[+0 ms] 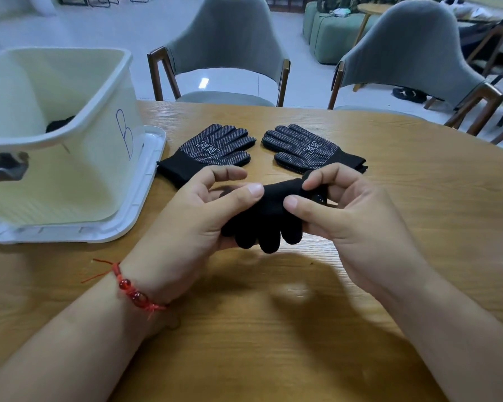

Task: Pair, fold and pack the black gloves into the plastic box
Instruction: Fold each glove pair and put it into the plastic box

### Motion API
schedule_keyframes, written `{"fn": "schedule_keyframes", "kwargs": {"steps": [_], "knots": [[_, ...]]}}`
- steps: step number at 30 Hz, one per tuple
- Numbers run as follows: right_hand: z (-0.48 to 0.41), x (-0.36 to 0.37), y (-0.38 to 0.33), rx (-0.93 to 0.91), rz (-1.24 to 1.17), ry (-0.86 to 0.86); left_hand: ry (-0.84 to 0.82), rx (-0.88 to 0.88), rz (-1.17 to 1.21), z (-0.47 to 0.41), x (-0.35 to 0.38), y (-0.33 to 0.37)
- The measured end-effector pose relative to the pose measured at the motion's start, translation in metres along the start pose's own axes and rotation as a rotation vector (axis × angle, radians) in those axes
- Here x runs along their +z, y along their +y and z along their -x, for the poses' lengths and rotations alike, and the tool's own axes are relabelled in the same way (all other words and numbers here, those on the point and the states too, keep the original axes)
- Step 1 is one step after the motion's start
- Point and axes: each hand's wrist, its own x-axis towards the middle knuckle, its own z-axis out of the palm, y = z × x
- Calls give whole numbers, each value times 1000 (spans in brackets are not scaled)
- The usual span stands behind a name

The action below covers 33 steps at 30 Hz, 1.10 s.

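We are holding the folded glove bundle [266, 220] above the bench [418, 184], near centre. Left hand [192, 216] is coming in from 7 o'clock, palm up, thumb pressing the bundle's top: grip holding it. Right hand [352, 216] is entering from 5 o'clock, thumb and index pinching the cuff end. Two dotted gloves [215, 149] [308, 149] are lying flat at 12 o'clock. The plastic box [70, 82] is tilting at 10 o'clock on its lid [145, 181].

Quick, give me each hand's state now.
Left hand: shut on the folded black knit glove bundle.
Right hand: shut on the same bundle's cuff end.
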Motion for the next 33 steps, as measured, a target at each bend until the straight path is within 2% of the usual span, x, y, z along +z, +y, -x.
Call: {"fn": "schedule_keyframes", "kwargs": {"steps": [3, 12, 19, 23, 28, 33], "knots": [[2, 3, -1, -45, 3, -5, -7, -3, -75, 3, 1, 0], [9, 15, -15, -127, 140, -87, 19, 265, -192, 9, -9, 15], [4, 46, -41, -186, 191, -165, -16, 372, -319, 29, -36, 53], [-3, 71, -62, -247, 211, -188, -38, 417, -314, 48, -59, 77], [-11, 114, -88, -313, 253, -250, 98, 479, -237, 65, -85, 97], [-18, 158, -116, -370, 363, -348, 287, 551, -395, 75, -118, 113]]}}
